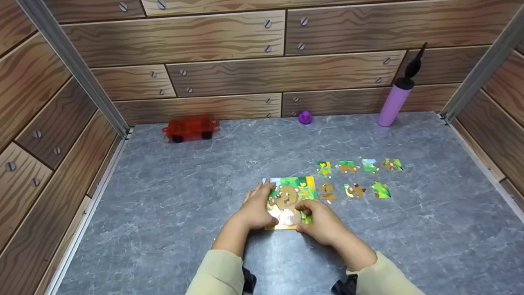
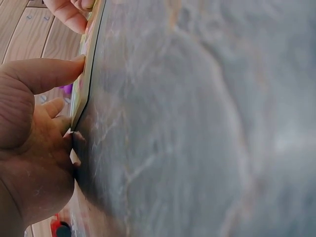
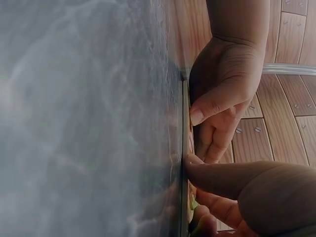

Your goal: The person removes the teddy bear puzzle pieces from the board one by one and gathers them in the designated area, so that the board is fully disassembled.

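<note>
A square bear jigsaw puzzle (image 1: 285, 196) with a yellow and green border lies flat on the grey tabletop. My left hand (image 1: 258, 209) rests along its left side, fingers stretched towards the far left corner, thumb on the near left part. At the near right corner, my right hand (image 1: 321, 219) has curled fingers on the picture and its thumb at the near edge. The right wrist view shows that thumb (image 3: 217, 175) against the puzzle's side. Whether a single piece lies between these fingertips is hidden. Loose puzzle pieces (image 1: 381, 190) lie in two rows right of the puzzle.
A red transparent toy wagon (image 1: 191, 128) stands at the back left. Near the back wall sits a small purple toy (image 1: 305, 117). A lilac hand pump (image 1: 394, 102) with a black nozzle stands at the back right. Wood-patterned walls (image 1: 229, 76) enclose the table.
</note>
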A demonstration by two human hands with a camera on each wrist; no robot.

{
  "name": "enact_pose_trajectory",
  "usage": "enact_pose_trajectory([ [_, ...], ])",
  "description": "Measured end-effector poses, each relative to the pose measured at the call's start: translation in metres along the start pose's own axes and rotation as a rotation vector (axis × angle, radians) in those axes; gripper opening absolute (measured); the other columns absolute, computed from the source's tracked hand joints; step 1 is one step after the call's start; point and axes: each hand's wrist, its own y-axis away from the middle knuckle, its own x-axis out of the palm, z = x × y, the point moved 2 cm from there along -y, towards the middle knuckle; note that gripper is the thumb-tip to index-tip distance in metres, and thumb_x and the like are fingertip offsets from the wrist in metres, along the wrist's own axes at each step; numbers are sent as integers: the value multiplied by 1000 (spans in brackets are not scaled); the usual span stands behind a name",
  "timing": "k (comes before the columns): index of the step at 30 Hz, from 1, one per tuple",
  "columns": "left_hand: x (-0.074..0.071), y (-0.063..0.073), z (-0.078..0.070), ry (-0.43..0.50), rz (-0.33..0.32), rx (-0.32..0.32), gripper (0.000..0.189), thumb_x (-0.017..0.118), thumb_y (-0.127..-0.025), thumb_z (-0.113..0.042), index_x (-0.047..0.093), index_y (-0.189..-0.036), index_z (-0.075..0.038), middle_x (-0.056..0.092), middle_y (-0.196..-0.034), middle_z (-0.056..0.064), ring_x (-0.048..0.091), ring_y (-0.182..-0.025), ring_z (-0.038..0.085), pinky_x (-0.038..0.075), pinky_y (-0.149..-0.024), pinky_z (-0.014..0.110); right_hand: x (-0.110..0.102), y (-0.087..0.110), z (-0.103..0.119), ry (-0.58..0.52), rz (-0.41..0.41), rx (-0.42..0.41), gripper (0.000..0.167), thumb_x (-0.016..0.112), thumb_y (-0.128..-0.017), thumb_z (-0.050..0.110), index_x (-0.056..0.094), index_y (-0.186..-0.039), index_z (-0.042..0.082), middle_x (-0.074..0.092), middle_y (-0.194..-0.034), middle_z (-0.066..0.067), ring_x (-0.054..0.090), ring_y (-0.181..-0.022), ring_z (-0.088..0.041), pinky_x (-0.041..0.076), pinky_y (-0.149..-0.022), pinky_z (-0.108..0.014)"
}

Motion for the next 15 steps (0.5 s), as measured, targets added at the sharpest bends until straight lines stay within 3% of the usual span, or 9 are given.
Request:
enact_pose_trajectory([
  [8,1,1,3,9,-6,-5,105,88,-73,-13,36,-163,-8,19,-176,12,12,-163,31,3,-130,55,3,1,1,3,-24,-13,44,89,-82,5,71,-122,10,64,-121,-8,65,-117,-32,52,-104,-53],
  [15,0,1,1,11,-9,13,105,88,-72,-13,37,-163,-7,20,-175,13,13,-162,34,3,-130,55,2,3,3,5,-54,-32,44,91,-79,2,70,-116,14,64,-107,-2,64,-103,-24,55,-95,-50],
])
